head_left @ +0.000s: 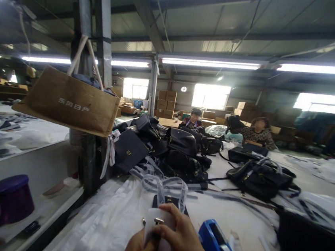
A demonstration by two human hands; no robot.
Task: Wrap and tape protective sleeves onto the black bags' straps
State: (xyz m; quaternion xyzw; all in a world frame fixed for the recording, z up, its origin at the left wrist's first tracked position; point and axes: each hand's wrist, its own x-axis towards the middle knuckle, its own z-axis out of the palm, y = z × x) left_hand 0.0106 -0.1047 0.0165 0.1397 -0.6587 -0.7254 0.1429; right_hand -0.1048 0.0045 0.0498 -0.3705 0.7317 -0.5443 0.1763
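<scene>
A small white wrapping sheet [152, 220] is held up at the bottom middle, with a shiny metal clasp [158, 221] showing against it. My right hand [181, 230] is closed on the sheet, its thumb beside the clasp and its fingers behind. From the lower left, my left hand [138, 248] pinches the sheet's lower part; something dark shows below its fingers, too hidden to name. Just behind my hands lies a black bag [169, 200] with plastic-wrapped handles [157, 187]. A blue tape dispenser [214, 241] stands right of my right hand.
Black bags [183, 142] are piled at the table's far side, and another black bag [261, 177] lies to the right. White sheets [97, 224] cover the left. A brown tote [72, 101] hangs on a post. Two people sit beyond the pile. A purple bucket [15, 201] stands at left.
</scene>
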